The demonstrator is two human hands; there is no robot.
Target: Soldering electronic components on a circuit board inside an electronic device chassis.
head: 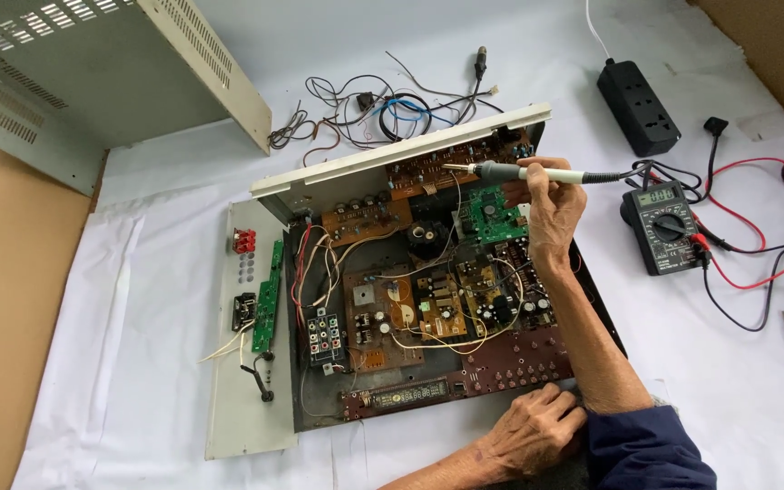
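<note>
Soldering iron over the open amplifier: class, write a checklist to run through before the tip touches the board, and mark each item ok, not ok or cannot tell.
1. Iron held firmly: ok, the right hand grips the soldering iron by its handle.
2. Tip on target: cannot tell; it points at the upright brown circuit board, the exact joint too small to see.
3. Chassis steadied: ok, the left hand rests on the front edge of the chassis.
4. Iron hot: cannot tell.
5. Multimeter within reach: ok, right of the chassis.
6. Loose wires away from tip: ok, behind the unit.
</note>
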